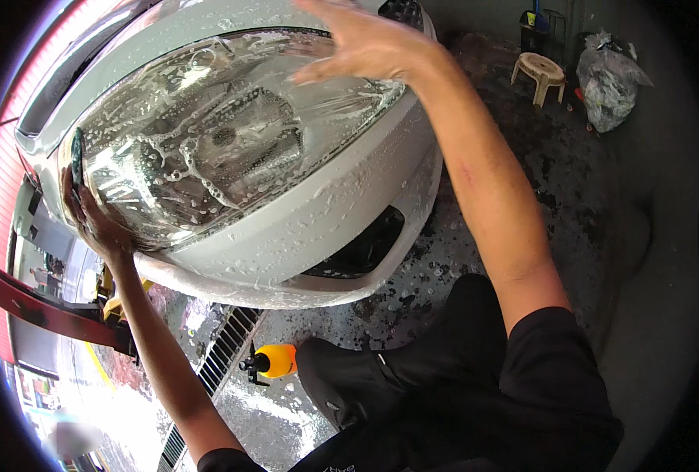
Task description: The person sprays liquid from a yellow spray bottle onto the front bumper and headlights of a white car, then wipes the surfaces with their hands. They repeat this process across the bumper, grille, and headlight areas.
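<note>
A large clear headlight point(231, 138) fills the upper left, wet with soapy foam and streaks. Clear film-like folds show near its right end. Over that end is my right hand point(365, 47), fingers and thumb spread apart and slightly blurred; whether it touches the surface I cannot tell. My left hand point(97, 224) is at the headlight's left edge, its fingers closed around a narrow dark green flat piece point(77, 153) whose kind is unclear. The white bumper point(286, 228) below is covered in drops.
An orange spray bottle point(277, 361) is on the wet floor beside my leg, near a drain grate point(227, 342). A stool point(540, 69) and a stuffed plastic bag point(609, 82) stand at the upper right. A red beam point(46, 307) crosses the left side.
</note>
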Demonstrator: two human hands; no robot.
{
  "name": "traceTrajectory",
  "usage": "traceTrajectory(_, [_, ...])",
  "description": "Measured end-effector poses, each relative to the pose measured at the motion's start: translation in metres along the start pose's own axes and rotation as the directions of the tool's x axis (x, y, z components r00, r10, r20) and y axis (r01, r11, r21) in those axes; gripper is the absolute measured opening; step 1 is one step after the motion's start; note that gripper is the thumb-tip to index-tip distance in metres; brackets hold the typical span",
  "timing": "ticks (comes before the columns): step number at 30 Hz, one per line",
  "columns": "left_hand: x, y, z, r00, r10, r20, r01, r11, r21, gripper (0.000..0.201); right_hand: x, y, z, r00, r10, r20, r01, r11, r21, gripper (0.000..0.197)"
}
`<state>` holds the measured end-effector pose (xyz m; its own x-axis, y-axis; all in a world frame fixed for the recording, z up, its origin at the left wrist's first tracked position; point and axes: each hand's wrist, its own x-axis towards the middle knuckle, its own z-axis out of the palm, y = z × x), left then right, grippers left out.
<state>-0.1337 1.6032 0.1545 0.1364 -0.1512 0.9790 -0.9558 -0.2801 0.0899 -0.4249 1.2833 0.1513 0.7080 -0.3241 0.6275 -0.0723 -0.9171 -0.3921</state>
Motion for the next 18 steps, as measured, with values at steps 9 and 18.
traceTrajectory(9, [0.000, -0.004, 0.001, 0.999, 0.038, -0.002, -0.038, 0.999, 0.010, 0.046, 0.008, 0.003, -0.006, 0.992, -0.111, 0.052, 0.116, 0.987, -0.112, 0.112])
traceTrajectory(18, [0.000, -0.024, -0.002, 0.971, 0.239, 0.012, -0.239, 0.966, 0.100, 0.045, 0.009, -0.006, -0.010, 0.975, -0.206, 0.082, 0.206, 0.979, 0.010, 0.110])
